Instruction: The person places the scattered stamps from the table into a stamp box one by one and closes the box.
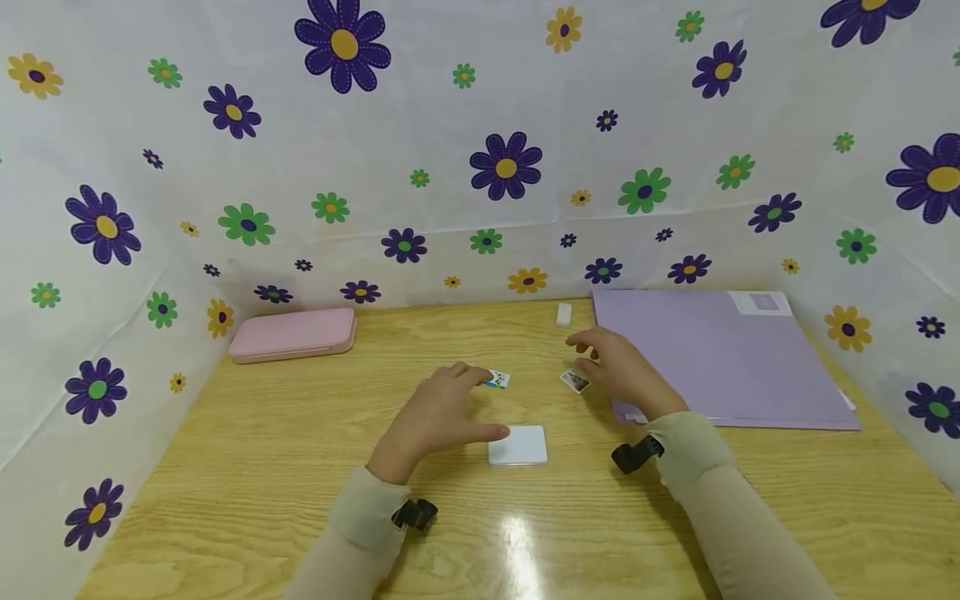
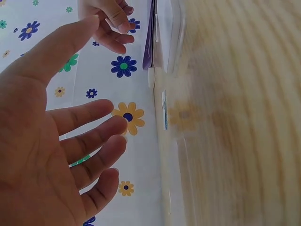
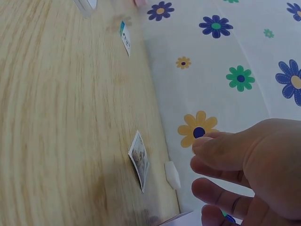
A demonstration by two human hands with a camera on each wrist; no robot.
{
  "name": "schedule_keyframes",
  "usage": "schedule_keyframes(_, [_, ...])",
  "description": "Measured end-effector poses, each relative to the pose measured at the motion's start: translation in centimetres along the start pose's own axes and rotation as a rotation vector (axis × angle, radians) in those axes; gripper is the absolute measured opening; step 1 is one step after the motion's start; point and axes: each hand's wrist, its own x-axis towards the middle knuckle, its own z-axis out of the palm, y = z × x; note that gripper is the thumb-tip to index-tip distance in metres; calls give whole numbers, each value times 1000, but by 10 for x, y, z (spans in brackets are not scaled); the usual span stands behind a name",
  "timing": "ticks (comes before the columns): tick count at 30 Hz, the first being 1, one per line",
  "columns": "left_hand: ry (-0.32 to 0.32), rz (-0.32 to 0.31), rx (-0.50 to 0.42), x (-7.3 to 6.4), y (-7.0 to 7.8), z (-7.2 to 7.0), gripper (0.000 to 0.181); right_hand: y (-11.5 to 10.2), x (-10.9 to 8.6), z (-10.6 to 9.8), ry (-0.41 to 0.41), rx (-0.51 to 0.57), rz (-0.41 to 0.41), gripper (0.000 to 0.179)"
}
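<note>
My left hand [image 1: 442, 412] hovers over the middle of the table with spread, relaxed fingers and an empty palm, as the left wrist view shows. Its thumb overlaps a white rectangular case [image 1: 525, 446] in the head view, and its fingertips overlap a small white card with blue and green print [image 1: 497, 379]. To the right, my right hand [image 1: 618, 367] is raised with loosely bent fingers and holds nothing. Just left of it lies a small picture card with a white border [image 1: 575, 381], also seen in the right wrist view [image 3: 139, 160].
A pink zip case [image 1: 292, 335] lies at the back left. Behind the right hand sits a small white block [image 1: 564, 314], beside a large purple folder [image 1: 705, 358]. A white cloth with flowers [image 1: 420, 150] encloses the wooden table [image 1: 285, 467] at the back and sides.
</note>
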Motion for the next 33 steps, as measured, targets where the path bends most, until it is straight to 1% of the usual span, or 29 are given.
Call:
schedule_keyframes(4, [-51, 19, -31, 3, 0, 3, 78, 2, 2, 0, -13, 2, 17, 29])
schedule_keyframes(6, [-82, 31, -36, 3, 0, 5, 77, 3, 2, 2, -20, 6, 31, 27])
schedule_keyframes(9, [-114, 47, -43, 3, 0, 6, 75, 5, 1, 4, -25, 8, 28, 25])
schedule_keyframes(13, [-130, 59, -47, 2, 0, 8, 72, 8, 2, 9, -32, 5, 15, 22])
schedule_keyframes(18, [-136, 73, -36, 1, 2, 10, 70, 10, 3, 12, -43, 6, 23, 20])
schedule_keyframes(25, [-159, 87, 7, -1, 4, 12, 67, 13, 4, 14, -86, 12, 39, 20])
schedule_keyframes(28, [-167, 94, 14, -1, 5, 13, 66, 14, 4, 16, -83, -7, 31, 19])
schedule_keyframes(33, [-186, 85, 21, -1, 5, 14, 61, 15, 4, 19, -75, -29, 12, 16])
